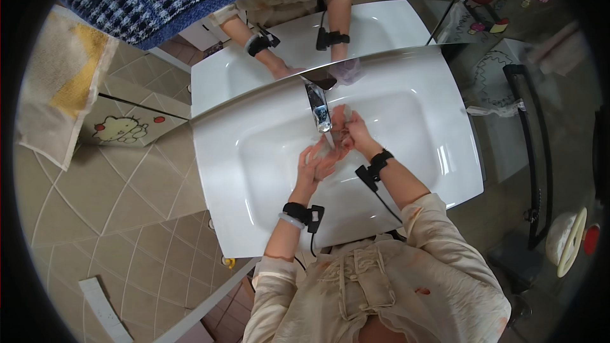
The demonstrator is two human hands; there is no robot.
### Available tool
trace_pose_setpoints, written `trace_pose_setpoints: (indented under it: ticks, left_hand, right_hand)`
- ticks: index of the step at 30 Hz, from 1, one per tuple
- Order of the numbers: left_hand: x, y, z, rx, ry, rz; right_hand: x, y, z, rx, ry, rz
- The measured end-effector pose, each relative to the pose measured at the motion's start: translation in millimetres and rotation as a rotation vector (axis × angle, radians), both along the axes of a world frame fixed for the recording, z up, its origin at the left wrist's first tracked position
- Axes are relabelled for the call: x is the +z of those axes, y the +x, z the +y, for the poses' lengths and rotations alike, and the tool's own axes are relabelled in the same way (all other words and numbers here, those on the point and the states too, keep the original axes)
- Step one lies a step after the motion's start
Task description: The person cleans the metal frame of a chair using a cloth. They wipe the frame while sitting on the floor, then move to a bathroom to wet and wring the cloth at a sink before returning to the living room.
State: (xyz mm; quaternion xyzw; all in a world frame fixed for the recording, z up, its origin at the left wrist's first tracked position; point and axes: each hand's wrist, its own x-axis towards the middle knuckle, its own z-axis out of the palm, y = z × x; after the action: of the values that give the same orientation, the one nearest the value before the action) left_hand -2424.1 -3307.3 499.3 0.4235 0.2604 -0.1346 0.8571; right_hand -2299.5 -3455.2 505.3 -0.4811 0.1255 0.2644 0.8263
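Note:
A thin, wet piece of reddish and whitish fabric or film (339,116) is bunched between my hands; its exact kind cannot be told. My right hand (361,134) pinches its upper part, just right of the chrome faucet (318,105). Lower and to the left, my left hand (312,169) curls around its other end, with the fingers partly hidden by it. A stream of water (330,141) runs from the spout onto the bunched piece. Both hands are over the white washbasin (400,114). Black straps with small cabled devices sit on both wrists.
Behind the faucet a mirror (381,24) reflects the basin and my arms. A blue checked towel (143,0) and a beige-yellow towel (62,81) hang at upper left. Tiled wall (143,176) borders the left side. At right are a dark glass panel and a black handle (526,152).

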Motion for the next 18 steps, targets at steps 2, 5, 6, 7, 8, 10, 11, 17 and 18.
trace_pose_setpoints:
  ticks: [2, 5, 6, 7, 8, 10, 11, 17, 18]
  left_hand:
    - [4, 28, -23, -0.048, -0.178, 0.110]
    - [-44, 32, -16, 0.104, -0.321, -0.134]
    - [-74, 33, -7, 0.133, -0.404, -0.151]
    - [-70, 31, -15, 0.104, -0.265, -0.058]
    - [-66, 25, -23, 0.078, -0.124, 0.031]
    - [-17, 38, -52, -0.079, 0.071, 0.127]
    - [-22, 39, -47, 0.007, 0.110, 0.077]
    - [-70, 51, -18, 0.284, -0.326, -0.073]
    - [-53, 51, -36, 0.261, -0.154, 0.079]
  right_hand:
    - [-57, 4, 4, -0.001, -0.224, -0.134]
    - [-2, -57, 53, -0.004, -0.908, -0.456]
    - [11, -70, 59, 0.021, -0.951, -0.531]
    - [18, -64, 49, 0.097, -1.042, -0.509]
    - [18, -53, 41, 0.180, -1.129, -0.486]
    - [-64, -7, 12, 0.013, -1.202, -0.343]
    - [-62, -12, 16, -0.022, -1.169, -0.406]
    - [4, -70, 58, 0.015, -1.074, -0.570]
    - [-5, -47, 44, 0.058, -1.066, -0.419]
